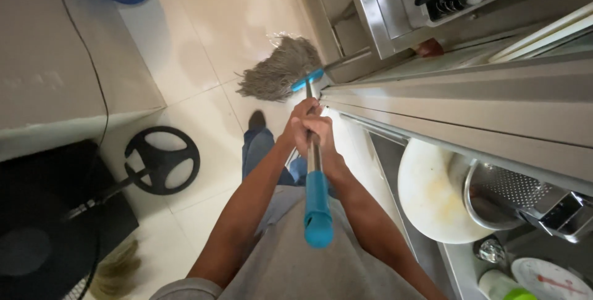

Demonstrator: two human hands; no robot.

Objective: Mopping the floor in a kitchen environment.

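1. While both hands, the left hand (301,128) and the right hand (321,132), were clamped together on the mop handle (314,158), the mop head (278,68) lay on the tiled floor (204,22) beside the steel bench (370,16).
2. A wide stroke risked knocking the bench leg.
3. The fan base (162,160) stood close enough to snag.

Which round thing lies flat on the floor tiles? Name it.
The black ring-shaped fan base, spoked like a wheel, left of the hands. The white round board and the metal colander sit on the shelf at right.
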